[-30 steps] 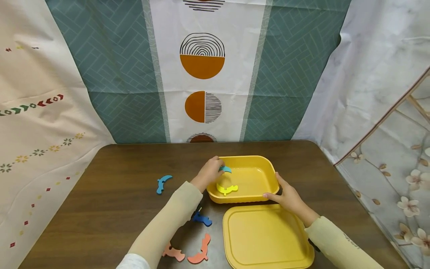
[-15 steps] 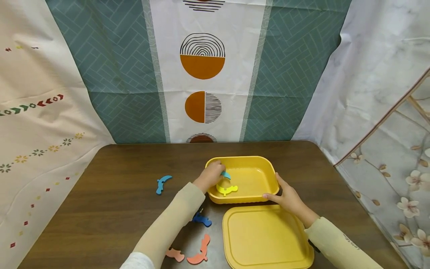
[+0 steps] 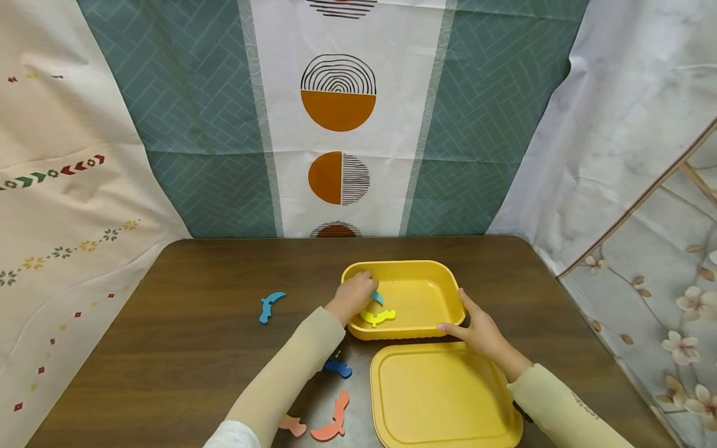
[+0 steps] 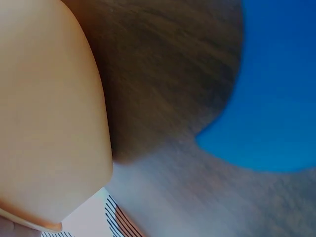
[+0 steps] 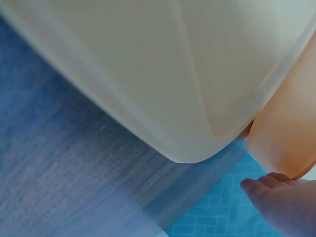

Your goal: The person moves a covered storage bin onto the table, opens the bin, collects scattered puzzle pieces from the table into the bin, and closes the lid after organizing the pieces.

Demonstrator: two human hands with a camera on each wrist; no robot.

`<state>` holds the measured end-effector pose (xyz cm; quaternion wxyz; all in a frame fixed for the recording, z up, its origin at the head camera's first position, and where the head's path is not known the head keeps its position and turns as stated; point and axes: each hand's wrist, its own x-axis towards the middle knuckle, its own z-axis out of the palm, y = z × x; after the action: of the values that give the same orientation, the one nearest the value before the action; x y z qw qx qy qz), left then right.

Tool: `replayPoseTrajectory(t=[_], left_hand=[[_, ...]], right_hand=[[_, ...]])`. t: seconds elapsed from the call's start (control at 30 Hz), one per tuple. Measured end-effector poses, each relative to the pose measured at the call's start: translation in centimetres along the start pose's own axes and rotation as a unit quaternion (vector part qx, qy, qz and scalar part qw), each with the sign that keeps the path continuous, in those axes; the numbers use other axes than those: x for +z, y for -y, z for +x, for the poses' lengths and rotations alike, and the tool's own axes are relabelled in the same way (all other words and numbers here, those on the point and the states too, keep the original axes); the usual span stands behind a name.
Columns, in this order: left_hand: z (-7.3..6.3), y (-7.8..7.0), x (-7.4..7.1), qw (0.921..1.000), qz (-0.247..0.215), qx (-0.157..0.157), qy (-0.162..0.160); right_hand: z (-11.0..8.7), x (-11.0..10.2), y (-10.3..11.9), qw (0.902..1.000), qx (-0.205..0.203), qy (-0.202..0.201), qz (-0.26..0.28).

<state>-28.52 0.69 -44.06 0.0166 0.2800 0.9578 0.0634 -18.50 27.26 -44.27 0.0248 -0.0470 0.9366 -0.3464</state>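
Note:
A yellow plastic container stands on the table, its open side up. Inside its left part my left hand reaches down, fingers curled on a teal curved toy knife, mostly hidden by the hand. Just in front of that lies a yellow toy knife on the container floor. My right hand grips the container's front right corner, thumb at the front and fingers along the side. In the right wrist view that hand shows beside the container wall.
A yellow lid lies flat in front of the container. A light blue toy knife is left of it. A dark blue one and two coral ones, including this coral toy knife, lie near my left forearm.
My left hand has moved slightly right and toward me inside the container, the teal toy knife shifting with it. My right hand stays on the container corner.

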Motion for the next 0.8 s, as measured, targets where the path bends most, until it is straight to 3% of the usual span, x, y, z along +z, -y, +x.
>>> replayPoseTrajectory(t=[0.4,0.67,0.8], left_hand=[[0.1,0.2,0.1,0.9993,-0.036,-0.002,-0.01],[-0.4,0.4,-0.5,0.9924,-0.119,-0.002,-0.031],[-0.8,0.2,-1.2,0.9939,-0.099,0.019,-0.043]], right_hand=[[0.0,0.0,-0.2,1.0,-0.005,0.0,0.003],[0.1,0.0,-0.1,1.0,-0.006,0.001,-0.001],[0.1,-0.1,-0.1,1.0,-0.003,0.002,-0.001]])
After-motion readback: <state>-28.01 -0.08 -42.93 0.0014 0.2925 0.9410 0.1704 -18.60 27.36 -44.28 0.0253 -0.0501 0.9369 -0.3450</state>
